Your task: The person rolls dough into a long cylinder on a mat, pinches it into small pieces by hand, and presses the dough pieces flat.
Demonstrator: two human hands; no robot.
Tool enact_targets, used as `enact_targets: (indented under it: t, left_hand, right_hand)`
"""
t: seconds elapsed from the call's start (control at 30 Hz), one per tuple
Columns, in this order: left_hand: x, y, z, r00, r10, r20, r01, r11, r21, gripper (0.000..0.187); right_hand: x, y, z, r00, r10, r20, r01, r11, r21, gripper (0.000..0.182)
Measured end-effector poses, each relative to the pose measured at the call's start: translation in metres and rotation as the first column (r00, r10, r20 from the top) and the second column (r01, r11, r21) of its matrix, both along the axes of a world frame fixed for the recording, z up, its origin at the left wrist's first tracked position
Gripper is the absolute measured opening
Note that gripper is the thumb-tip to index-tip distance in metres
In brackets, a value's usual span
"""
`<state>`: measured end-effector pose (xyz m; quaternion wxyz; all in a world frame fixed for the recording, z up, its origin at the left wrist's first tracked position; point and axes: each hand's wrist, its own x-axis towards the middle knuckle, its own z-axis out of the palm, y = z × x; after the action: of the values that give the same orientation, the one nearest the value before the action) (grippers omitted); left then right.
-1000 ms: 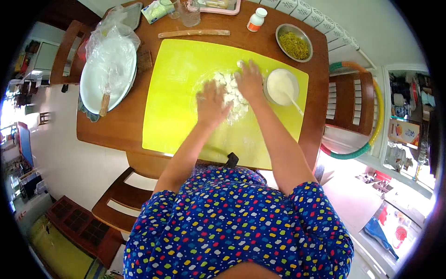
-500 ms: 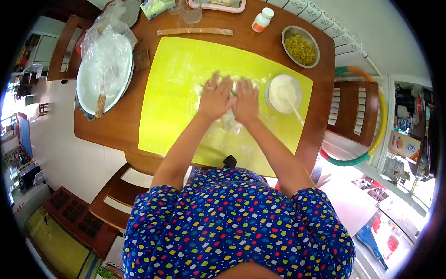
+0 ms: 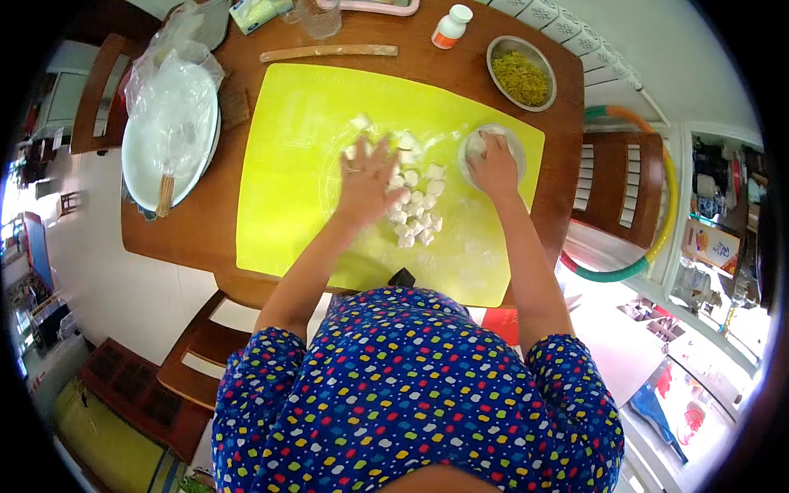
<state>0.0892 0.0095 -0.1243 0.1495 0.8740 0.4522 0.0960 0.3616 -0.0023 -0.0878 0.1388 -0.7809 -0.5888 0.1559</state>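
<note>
My left hand [image 3: 367,185] is spread open over the left side of a group of small white dough pieces [image 3: 417,202], its fingers apart. These floury lumps lie on a yellow-green mat [image 3: 288,164], with one stray piece [image 3: 361,121] further off. On the right, my right hand [image 3: 496,168] reaches into a bowl of white flour [image 3: 518,148]. Its fingers are bunched together and curled down in the flour, with the tips partly hidden. The spoon in that bowl cannot be made out now.
A wooden rolling pin [image 3: 329,51] lies beyond the mat. A metal bowl of chopped yellow-green filling [image 3: 520,78] and a white bottle [image 3: 452,26] stand at the far right. Left of the mat sits a white basin [image 3: 140,156] with a plastic bag [image 3: 177,99] and a bundle of sticks [image 3: 165,195].
Both hands were side by side over the dough pieces. The right hand has moved right into the flour bowl, uncovering many pieces; the left has shifted slightly left and spread its fingers.
</note>
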Motion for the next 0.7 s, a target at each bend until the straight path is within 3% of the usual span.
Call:
enact_targets:
  t: [0.03, 0.1, 0.23, 0.27, 0.33, 0.37, 0.4, 0.43, 0.5, 0.53, 0.57, 0.6, 0.63, 0.67, 0.7]
  left_hand:
    - [-0.005, -0.007, -0.001, 1.0, 0.006, -0.005, -0.006, 1.0, -0.004, 0.064]
    - [-0.012, -0.022, -0.003, 0.965, -0.215, 0.149, 0.222, 0.975, -0.028, 0.055]
    - [-0.051, -0.018, -0.015, 0.974, -0.227, 0.019, 0.228, 0.973, -0.039, 0.052]
    - [-0.06, -0.006, -0.033, 0.978, -0.093, 0.189, 0.123, 0.981, -0.151, 0.049]
    - [-0.059, 0.019, -0.044, 0.94, 0.076, 0.333, 0.021, 0.96, -0.278, 0.047]
    - [-0.05, 0.032, -0.037, 0.912, 0.163, 0.376, -0.121, 0.984, -0.131, 0.047]
    - [-0.039, 0.036, -0.029, 0.872, 0.234, 0.43, -0.265, 0.964, 0.012, 0.048]
    - [-0.024, 0.034, -0.023, 0.87, 0.237, 0.432, -0.267, 0.964, 0.008, 0.048]
    - [0.007, 0.03, -0.012, 0.963, 0.222, 0.155, -0.234, 0.97, 0.062, 0.042]
    - [0.008, 0.025, 0.008, 0.996, 0.043, -0.073, -0.052, 0.99, -0.128, 0.048]
    - [0.005, 0.008, -0.011, 0.995, -0.029, -0.097, 0.028, 1.0, -0.014, 0.051]
    - [-0.002, -0.008, -0.03, 0.987, -0.099, -0.13, 0.112, 0.988, 0.102, 0.054]
    - [-0.016, -0.019, -0.026, 0.986, -0.1, -0.132, 0.115, 0.987, 0.108, 0.054]
    - [-0.036, -0.031, -0.022, 0.987, -0.156, -0.05, 0.161, 0.977, 0.143, 0.056]
    - [-0.051, -0.035, -0.02, 0.976, -0.216, 0.029, 0.207, 0.962, 0.177, 0.058]
  right_hand:
    - [-0.003, 0.005, -0.003, 0.997, 0.021, 0.073, -0.02, 1.0, -0.009, 0.035]
    - [-0.008, 0.014, 0.003, 0.992, 0.051, 0.113, -0.043, 0.997, -0.071, 0.034]
    - [-0.001, 0.02, 0.003, 0.973, 0.152, 0.174, -0.124, 0.979, -0.163, 0.03]
    - [0.0, 0.016, 0.003, 0.973, 0.154, 0.171, -0.125, 0.978, -0.169, 0.03]
    - [0.001, 0.016, 0.003, 1.0, -0.009, 0.02, 0.007, 0.997, 0.083, 0.026]
    - [-0.009, 0.011, 0.001, 1.0, 0.0, 0.019, -0.001, 0.997, 0.077, 0.026]
    - [-0.025, -0.001, -0.001, 0.982, 0.008, -0.187, 0.012, 0.994, 0.105, 0.029]
    - [-0.041, -0.009, -0.007, 0.924, 0.019, -0.382, 0.034, 0.991, 0.133, 0.032]
    - [-0.081, -0.022, -0.026, 0.933, 0.348, -0.091, -0.315, 0.913, 0.26, 0.041]
    - [-0.108, -0.02, -0.01, 0.876, 0.483, 0.01, -0.466, 0.838, 0.283, 0.04]
    - [-0.123, -0.035, -0.018, 0.889, 0.457, -0.005, -0.454, 0.883, 0.118, 0.044]
    - [-0.122, -0.056, -0.025, 0.843, 0.537, 0.025, -0.535, 0.836, 0.12, 0.049]
    - [-0.115, -0.075, -0.021, 0.805, 0.591, 0.042, -0.592, 0.806, 0.008, 0.053]
    - [-0.103, -0.087, -0.019, 0.762, 0.645, 0.053, -0.638, 0.762, -0.106, 0.058]
    - [-0.088, -0.09, -0.023, 0.763, 0.644, 0.056, -0.637, 0.764, -0.103, 0.058]
